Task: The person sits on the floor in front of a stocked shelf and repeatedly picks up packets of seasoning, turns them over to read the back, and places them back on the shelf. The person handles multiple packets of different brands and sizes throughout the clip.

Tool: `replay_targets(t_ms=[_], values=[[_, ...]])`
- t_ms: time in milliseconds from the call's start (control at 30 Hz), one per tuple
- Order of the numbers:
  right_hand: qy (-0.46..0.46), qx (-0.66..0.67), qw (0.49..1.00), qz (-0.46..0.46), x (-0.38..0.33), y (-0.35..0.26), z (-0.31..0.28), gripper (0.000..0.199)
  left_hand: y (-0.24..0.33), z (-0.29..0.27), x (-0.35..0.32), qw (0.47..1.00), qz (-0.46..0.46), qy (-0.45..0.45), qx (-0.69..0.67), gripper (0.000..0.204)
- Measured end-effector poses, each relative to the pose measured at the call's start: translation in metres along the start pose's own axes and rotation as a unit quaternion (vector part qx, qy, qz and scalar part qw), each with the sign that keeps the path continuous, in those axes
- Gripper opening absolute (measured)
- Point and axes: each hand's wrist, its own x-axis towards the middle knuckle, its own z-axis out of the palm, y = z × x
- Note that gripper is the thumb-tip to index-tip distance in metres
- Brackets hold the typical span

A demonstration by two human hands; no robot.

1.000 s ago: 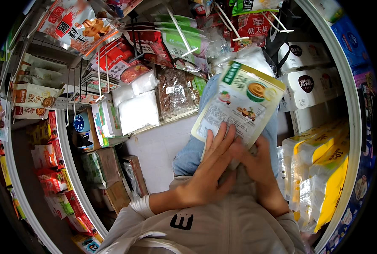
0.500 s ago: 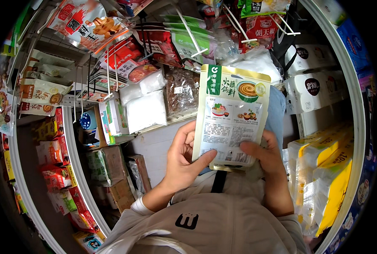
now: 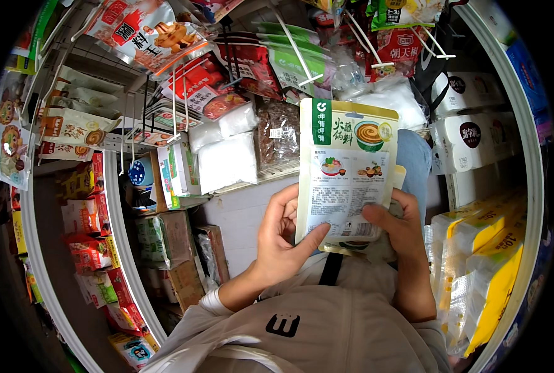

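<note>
I hold a pale yellow-green food pouch (image 3: 350, 177) upright in front of me, with both hands at its lower part. A dark green corner label, a bowl of brown sauce and small dish pictures mark its printed face. My left hand (image 3: 283, 230) grips the lower left edge, thumb across the front and fingers behind. At the lower right, my right hand (image 3: 402, 227) presses its thumb on the front, its other fingers mostly hidden. A pale yellow edge sticks out behind the pouch's right side; whether it belongs to a second pouch I cannot tell.
Metal hooks (image 3: 310, 79) with red pouches (image 3: 249, 65) and green pouches (image 3: 298, 65) hang ahead. White bags (image 3: 229, 163) lie on a low shelf beneath. Boxes (image 3: 165, 239) stand at left, wrapped white paper packs (image 3: 476, 146) at right, above yellow-and-clear packages (image 3: 485, 267).
The shelves and goods have shifted slightly right in the view. A pale yellow edge now shows behind the pouch's right side. Both hands keep their hold.
</note>
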Motion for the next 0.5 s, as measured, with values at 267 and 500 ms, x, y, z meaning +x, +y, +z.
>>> replay_targets(t_ms=[267,500], values=[[0.005,0.015,1.000,-0.023,-0.0033,0.0011,0.0009,0.021,0.0012,0.0036,-0.0003,1.000,-0.002,0.015,0.001,0.066],[0.002,0.026,1.000,-0.016,-0.0036,0.0031,-0.0018,0.019,0.0010,0.0035,-0.0005,1.000,-0.004,0.005,-0.016,0.069]])
